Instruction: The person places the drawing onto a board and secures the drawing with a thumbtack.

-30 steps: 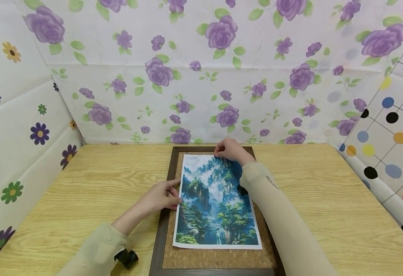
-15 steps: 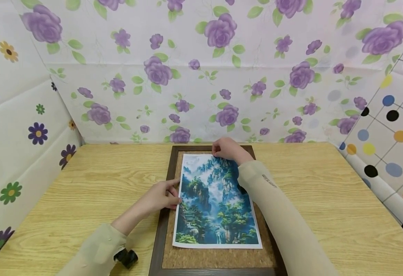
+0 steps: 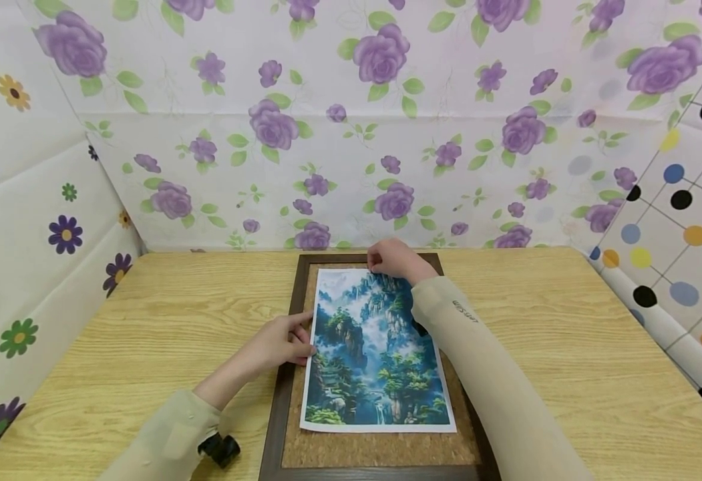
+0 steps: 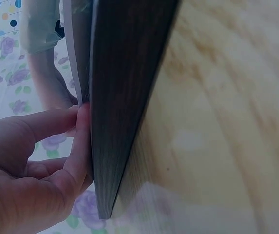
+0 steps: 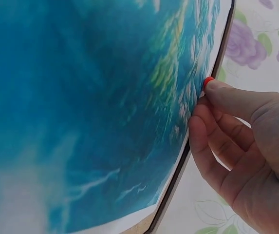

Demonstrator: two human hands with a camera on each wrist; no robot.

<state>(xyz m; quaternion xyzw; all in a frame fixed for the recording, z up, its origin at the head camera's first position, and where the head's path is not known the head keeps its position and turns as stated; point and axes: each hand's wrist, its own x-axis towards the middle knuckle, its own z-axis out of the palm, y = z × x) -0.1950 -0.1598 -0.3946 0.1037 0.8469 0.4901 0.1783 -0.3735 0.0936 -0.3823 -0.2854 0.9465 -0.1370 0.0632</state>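
Note:
A landscape print [image 3: 381,361] with a white border lies on a cork board [image 3: 381,456] framed in dark wood [image 3: 287,394]. At the print's left edge my left hand [image 3: 281,341] pinches the paper, its fingertips close against the frame in the left wrist view. My right hand [image 3: 395,259] is at the print's top edge. In the right wrist view its thumb and fingers pinch a small red pushpin [image 5: 208,81] against that edge; only the red head shows and its point is hidden.
The board lies on a light wooden table [image 3: 206,294], its far end close to the flowered back wall [image 3: 326,153]. Patterned sheets form the side walls, with daisies [image 3: 65,234] at left and dots [image 3: 684,294] at right. A black wrist strap [image 3: 220,451] hangs by the left sleeve.
My right hand has shifted slightly left along the top edge of the print. The left hand and the print keep their places; the head view has turned slightly.

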